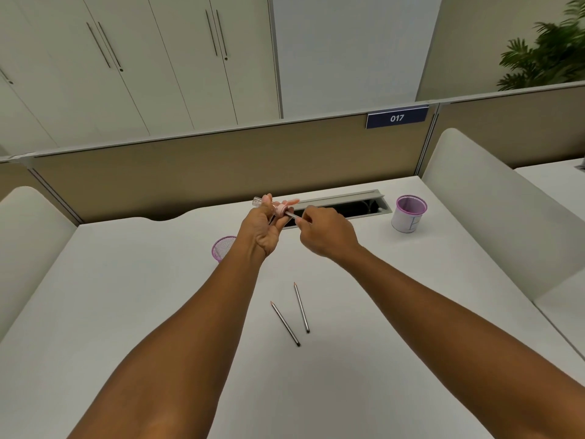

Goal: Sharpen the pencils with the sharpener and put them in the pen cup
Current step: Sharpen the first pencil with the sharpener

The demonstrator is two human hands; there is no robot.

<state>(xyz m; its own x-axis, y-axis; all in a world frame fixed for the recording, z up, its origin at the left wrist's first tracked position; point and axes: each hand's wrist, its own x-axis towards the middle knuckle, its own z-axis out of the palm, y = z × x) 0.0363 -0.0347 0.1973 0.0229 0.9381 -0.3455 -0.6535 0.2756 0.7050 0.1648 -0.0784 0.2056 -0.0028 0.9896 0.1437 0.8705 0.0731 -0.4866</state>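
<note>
My left hand [264, 228] is raised above the desk and grips a small pink sharpener [279, 210] with a clear end cap. A grey pencil [291, 215] sticks into the sharpener from the right, and my right hand [323, 231] pinches its free end. Two more grey pencils [286, 324] [301, 308] lie loose on the white desk nearer to me, tips pointing away. A purple mesh pen cup [409, 213] stands upright at the far right. A second purple mesh cup [221, 248] sits behind my left wrist, partly hidden.
An open cable slot [354, 205] runs along the desk's back edge under a tan partition [190, 172]. White side dividers [474, 198] [28, 236] flank the desk. A sign reading 017 [397, 117] hangs on the partition.
</note>
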